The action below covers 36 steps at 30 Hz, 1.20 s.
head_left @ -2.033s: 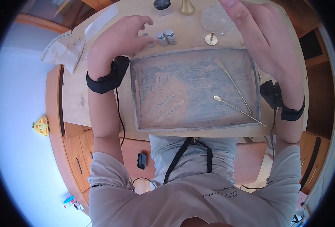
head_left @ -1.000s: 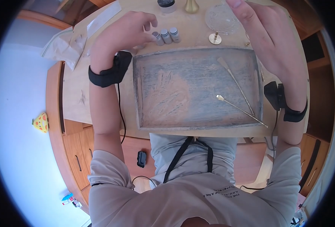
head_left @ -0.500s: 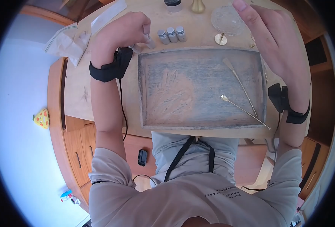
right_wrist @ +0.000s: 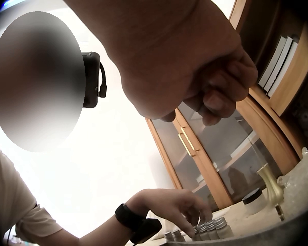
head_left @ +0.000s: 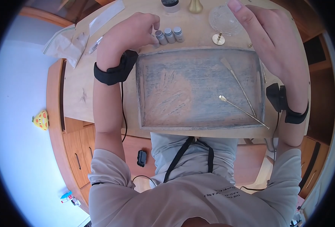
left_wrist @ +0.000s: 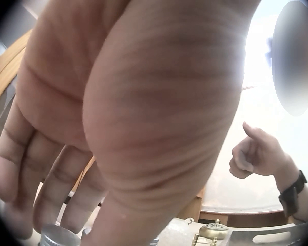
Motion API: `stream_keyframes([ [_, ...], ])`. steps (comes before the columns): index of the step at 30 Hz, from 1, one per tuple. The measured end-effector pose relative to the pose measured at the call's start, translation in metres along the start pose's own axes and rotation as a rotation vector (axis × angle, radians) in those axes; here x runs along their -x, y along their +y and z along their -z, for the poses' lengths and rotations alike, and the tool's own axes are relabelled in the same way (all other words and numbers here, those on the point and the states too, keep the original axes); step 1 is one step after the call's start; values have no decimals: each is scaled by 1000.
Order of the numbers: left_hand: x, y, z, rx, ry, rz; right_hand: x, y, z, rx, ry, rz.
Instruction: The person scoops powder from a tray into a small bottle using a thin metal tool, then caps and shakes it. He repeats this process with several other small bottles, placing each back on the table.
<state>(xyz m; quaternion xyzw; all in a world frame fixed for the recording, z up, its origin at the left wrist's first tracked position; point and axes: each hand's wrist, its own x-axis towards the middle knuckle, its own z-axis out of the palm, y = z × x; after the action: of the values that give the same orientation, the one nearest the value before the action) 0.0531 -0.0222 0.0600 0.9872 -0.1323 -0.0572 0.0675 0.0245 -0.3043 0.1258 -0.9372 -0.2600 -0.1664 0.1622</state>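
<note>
My left hand [head_left: 131, 32] is at the left end of a row of small silver-capped bottles [head_left: 169, 36] behind the tray. Thumb and fingers come down round one bottle [left_wrist: 60, 237], whose cap shows between them in the left wrist view; most of it is hidden. Three more bottles stand beside it in the head view. My right hand [head_left: 267, 39] hangs in the air past the tray's right back corner, its thumb extended and its other fingers loosely curled [right_wrist: 218, 102], holding nothing. Below it lies the grey wooden tray [head_left: 209, 87], dusted with brown powder on its left half.
A brass-handled brush [head_left: 231, 73] and a small brass spoon [head_left: 239, 108] lie in the tray. Behind stand a clear glass bowl [head_left: 222, 19], a brass disc with a stem [head_left: 218, 39], a brass vase [head_left: 195, 6] and a black-lidded jar [head_left: 170, 6]. A plastic bag [head_left: 67, 43] lies left.
My left hand adds a third bottle to the visible row, goes left to other bottles, then comes back right to the row's end. The right hand barely moves.
</note>
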Motion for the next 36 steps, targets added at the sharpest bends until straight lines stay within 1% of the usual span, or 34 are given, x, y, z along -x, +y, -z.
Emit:
stream_keyframes([
  [1,-1,0,-1,11,-8,-7,-5,1,4,-46,-59,-48],
  [3,-5,-2,-4,33,-24,-20,-4,3,3,-45,-59,-36],
  [5,-7,-4,-8,11,21,-57,3,3,-3,29,32,52],
  [7,-9,-4,-11,10,39,-86,5,-1,-4,64,69,68],
  [10,-11,-4,-13,28,23,-101,3,-15,2,140,27,-10],
  [13,-13,-7,-15,22,10,-98,2,-13,1,137,-9,-58],
  [15,-13,-8,-15,19,17,-112,-3,-9,2,92,-78,-90],
  [16,-13,-8,-14,11,17,-115,-9,-7,5,64,-140,-116],
  [18,-12,-7,-12,-7,18,-123,-8,-5,5,50,-134,-101],
  [19,-11,-6,-11,-2,12,-107,-2,-5,-1,62,-65,-60],
  [21,-11,-3,-8,11,-1,-77,3,-1,-6,54,14,-2],
  [22,-11,-5,-9,14,9,-90,4,3,-8,32,26,15],
  [27,-13,-7,-11,7,37,-139,4,-3,-2,26,5,5],
  [28,-12,-6,-11,11,33,-128,4,-3,-1,32,-1,7],
  [30,-11,-3,-9,19,24,-106,2,0,2,5,-52,2],
  [32,-12,-4,-9,30,16,-117,-4,10,2,-61,-143,-14],
  [34,-13,-6,-10,39,10,-121,-4,9,1,-86,-109,-19],
  [36,-14,-7,-12,47,7,-117,-1,5,0,-50,-57,-10],
])
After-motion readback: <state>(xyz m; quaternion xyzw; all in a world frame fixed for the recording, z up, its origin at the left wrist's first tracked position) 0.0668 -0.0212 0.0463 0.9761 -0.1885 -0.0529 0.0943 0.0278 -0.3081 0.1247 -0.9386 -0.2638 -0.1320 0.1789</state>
